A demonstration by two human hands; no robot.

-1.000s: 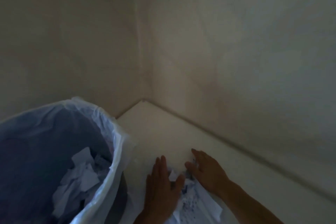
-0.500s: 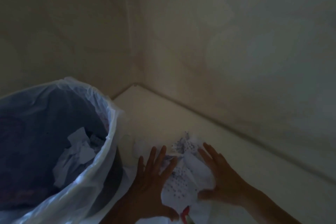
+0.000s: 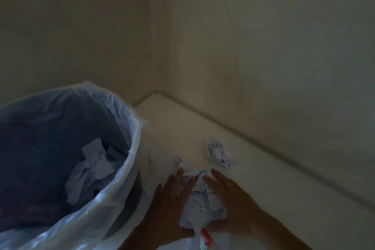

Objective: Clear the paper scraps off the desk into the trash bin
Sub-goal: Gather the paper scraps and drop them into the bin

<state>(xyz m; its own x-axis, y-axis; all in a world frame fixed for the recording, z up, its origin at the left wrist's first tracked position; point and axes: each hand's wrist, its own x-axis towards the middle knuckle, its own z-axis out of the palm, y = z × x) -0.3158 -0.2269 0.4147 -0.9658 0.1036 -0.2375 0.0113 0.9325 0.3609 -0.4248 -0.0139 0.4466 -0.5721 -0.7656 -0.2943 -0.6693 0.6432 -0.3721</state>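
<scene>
A bunch of crumpled white paper scraps (image 3: 203, 201) with dark print lies on the pale desk (image 3: 253, 178), pressed between my two hands. My left hand (image 3: 170, 207) cups its left side and my right hand (image 3: 233, 207) cups its right side, fingers spread. A separate crumpled scrap (image 3: 218, 152) lies apart, farther back to the right. Thin pale scraps (image 3: 162, 160) lie beside the bin. The trash bin (image 3: 121, 124), lined with a clear plastic bag, stands at the left with white scraps (image 3: 91, 168) inside.
Two beige walls meet in a corner (image 3: 160, 79) right behind the desk. A small red and white object (image 3: 205, 237) sits at the bottom edge below the paper bunch. The scene is dim.
My hands have drawn closer together and bunched the paper tighter. One crumpled scrap now lies apart behind them to the right. The view has shifted.
</scene>
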